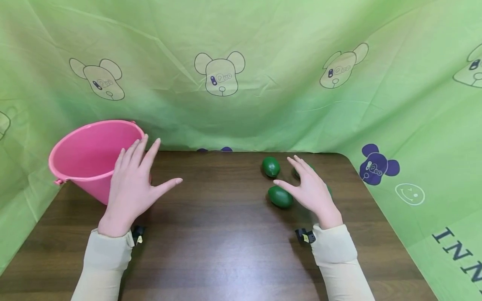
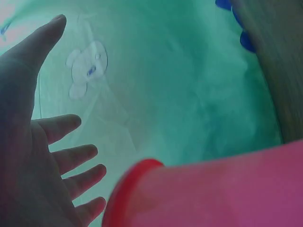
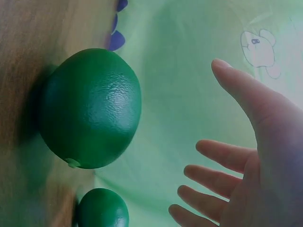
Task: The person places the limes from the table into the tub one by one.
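Observation:
A pink bucket stands at the left of the table, its inside partly visible. My left hand hovers in front of it with fingers spread, holding nothing; in the left wrist view the fingertips lie close beside the bucket's rim. On the right side sit several green limes; one lime lies farther back and another lime nearer. Above them hangs my right hand, thumb apart and fingers extended, partly hiding other limes. The right wrist view shows a large lime apart from the fingers, with a smaller lime beyond.
The brown wooden table has a rounded far right corner. A green curtain printed with bear heads hangs behind the table and along its sides. Small black devices, such as this wrist mount, sit at both cuffs.

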A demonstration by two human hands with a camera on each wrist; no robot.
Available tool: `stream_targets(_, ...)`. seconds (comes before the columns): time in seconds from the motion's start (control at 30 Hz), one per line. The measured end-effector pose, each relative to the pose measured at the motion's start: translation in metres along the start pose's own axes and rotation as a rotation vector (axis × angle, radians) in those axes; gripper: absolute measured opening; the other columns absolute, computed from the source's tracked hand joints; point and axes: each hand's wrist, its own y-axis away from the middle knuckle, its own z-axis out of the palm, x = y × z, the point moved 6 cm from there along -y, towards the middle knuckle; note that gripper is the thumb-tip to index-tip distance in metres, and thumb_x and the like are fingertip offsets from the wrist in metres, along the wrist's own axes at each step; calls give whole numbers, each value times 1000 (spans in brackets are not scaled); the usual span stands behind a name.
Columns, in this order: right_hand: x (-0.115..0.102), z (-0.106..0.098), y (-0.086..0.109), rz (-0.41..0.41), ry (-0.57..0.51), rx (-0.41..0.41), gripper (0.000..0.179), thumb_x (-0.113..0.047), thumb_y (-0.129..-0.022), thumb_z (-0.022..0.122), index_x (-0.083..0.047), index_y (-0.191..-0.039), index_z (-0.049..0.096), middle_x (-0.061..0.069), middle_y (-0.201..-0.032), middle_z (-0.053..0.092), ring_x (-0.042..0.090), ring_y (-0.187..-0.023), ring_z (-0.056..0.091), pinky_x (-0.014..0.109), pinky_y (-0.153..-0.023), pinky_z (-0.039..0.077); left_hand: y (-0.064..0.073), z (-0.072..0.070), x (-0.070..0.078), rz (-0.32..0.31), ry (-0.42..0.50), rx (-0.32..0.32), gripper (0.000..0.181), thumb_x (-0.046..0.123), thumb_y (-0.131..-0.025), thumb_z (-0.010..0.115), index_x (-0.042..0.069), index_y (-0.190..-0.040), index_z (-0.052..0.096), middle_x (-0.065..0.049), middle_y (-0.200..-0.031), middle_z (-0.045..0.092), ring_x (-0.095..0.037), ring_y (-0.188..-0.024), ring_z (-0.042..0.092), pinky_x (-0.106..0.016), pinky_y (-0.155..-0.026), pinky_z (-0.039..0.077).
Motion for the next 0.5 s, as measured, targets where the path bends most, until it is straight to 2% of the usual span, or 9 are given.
stream_targets(0.27, 2, -7, 3, -6, -7, -23, 92, -70, -90, 62, -15, -159, 37, 10, -164, 29, 41, -145, 31, 66, -108, 32, 6, -15, -27, -134, 23, 16, 106, 59, -75, 84, 12, -159, 38, -20, -160, 33, -44, -145, 30, -56, -120, 13)
stream_targets(0.5, 4, -10, 6, -5, -22, -73, 89, -65, -93, 62, -11, -159, 37, 14, -163, 32, 40, -146, 31, 62, -112, 29, 14, -25, -43, -192, -15, 47, 101, 55, -76, 83, 9, -156, 42, -22, -156, 39, -44, -142, 34, -59, -119, 16)
